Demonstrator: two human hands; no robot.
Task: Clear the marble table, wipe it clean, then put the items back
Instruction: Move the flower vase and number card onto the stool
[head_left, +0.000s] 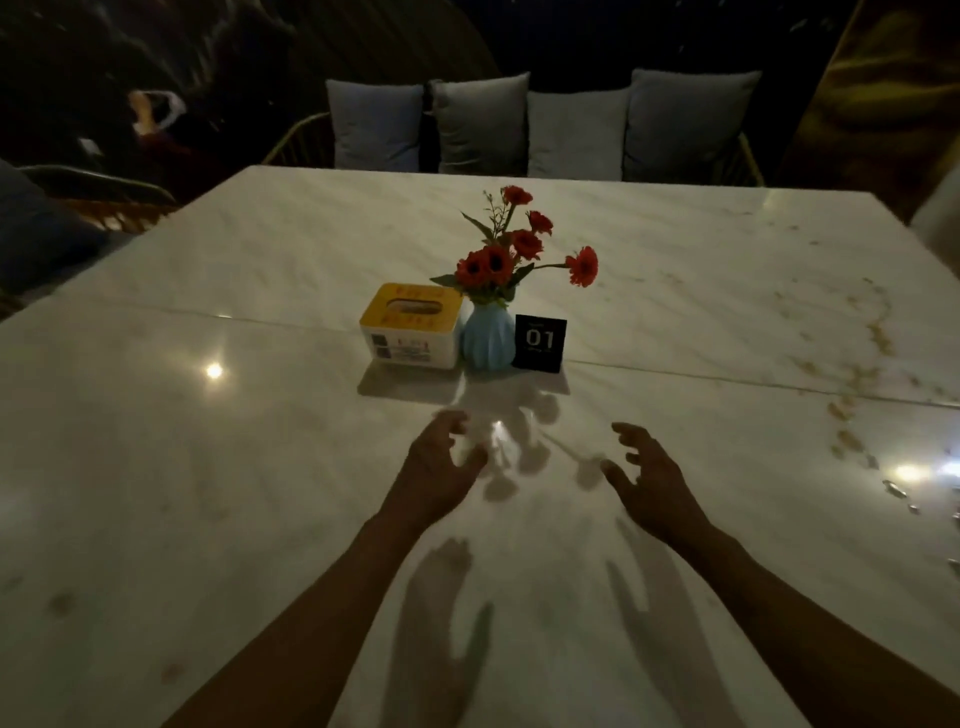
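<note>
Both hands, left (439, 467) and right (652, 475), hover over the marble tabletop (208, 467) near the blue vase (488, 338), each grip spread and empty.

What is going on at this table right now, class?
A person reaches both bare hands, the left hand and the right hand, open and empty, across a marble table. Ahead stand a tissue box, a blue vase of red flowers and a black number sign, close together in a row. Nothing has been lifted yet; brownish stains mark the right side.
</note>
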